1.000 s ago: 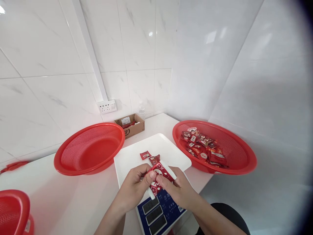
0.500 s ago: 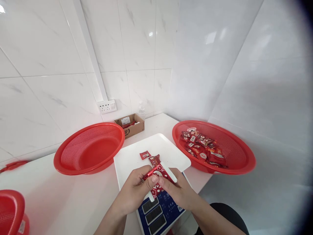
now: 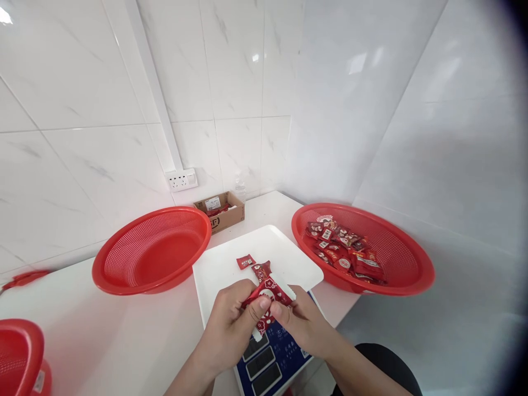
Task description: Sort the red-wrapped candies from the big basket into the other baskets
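Observation:
Both of my hands pinch one red snack packet with white print (image 3: 267,294) above the near edge of a white weighing tray (image 3: 223,264). My left hand (image 3: 232,324) grips its left side with closed fingers. On its right side, my right hand (image 3: 300,323) does the same. Two small red packets (image 3: 252,265) lie on the tray just beyond. The tray sits on a scale with a blue front panel (image 3: 270,360).
A red mesh basket (image 3: 152,256) with nothing in it sits left of the tray. Another red basket (image 3: 408,264) at the right holds several red packets. A small cardboard box (image 3: 223,212) stands by the wall. Part of a third red basket (image 3: 18,352) shows at bottom left.
Both hands have kept hold of the red packet and folded it a little narrower between the fingers. Nothing else has moved.

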Demonstrator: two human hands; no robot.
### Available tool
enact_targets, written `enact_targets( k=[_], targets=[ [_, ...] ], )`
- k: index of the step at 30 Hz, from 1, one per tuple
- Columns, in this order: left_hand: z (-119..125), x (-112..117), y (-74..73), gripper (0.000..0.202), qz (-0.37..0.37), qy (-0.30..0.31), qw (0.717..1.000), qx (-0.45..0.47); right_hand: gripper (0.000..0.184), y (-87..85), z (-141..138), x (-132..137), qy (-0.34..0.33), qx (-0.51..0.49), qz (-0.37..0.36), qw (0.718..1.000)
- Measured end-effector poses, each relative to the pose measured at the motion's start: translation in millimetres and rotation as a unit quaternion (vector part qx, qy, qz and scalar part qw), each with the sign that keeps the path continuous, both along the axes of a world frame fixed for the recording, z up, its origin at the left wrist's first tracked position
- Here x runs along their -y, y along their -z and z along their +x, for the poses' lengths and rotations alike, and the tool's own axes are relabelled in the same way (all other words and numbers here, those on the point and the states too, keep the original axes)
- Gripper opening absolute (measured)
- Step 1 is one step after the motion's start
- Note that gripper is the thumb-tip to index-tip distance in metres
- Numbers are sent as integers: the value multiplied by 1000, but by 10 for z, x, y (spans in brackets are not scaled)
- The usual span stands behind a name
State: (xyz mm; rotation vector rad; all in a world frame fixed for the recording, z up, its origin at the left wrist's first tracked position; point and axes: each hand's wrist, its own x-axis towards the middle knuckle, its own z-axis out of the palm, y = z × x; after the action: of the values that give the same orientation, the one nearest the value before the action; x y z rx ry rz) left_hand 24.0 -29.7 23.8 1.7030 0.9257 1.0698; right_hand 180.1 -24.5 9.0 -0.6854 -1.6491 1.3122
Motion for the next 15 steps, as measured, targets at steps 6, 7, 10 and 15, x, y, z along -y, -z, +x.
enact_targets(
  k=[6, 7, 10, 15],
  targets=[
    [40, -26, 17, 37, -37, 5, 999, 20, 34, 21, -12, -25, 2, -20, -19, 1000],
    [43, -30, 21, 37, -40, 6, 999, 20, 36, 31, -11, -29, 5, -16, -23, 1000],
    [49, -37, 30, 40, -47, 4, 999, 20, 38, 78, -2, -36, 24, 16, -24, 999],
    [59, -37, 31, 41, -54, -7, 998, 11, 33, 154, 11, -34, 43, 68, -16, 997]
  ],
)
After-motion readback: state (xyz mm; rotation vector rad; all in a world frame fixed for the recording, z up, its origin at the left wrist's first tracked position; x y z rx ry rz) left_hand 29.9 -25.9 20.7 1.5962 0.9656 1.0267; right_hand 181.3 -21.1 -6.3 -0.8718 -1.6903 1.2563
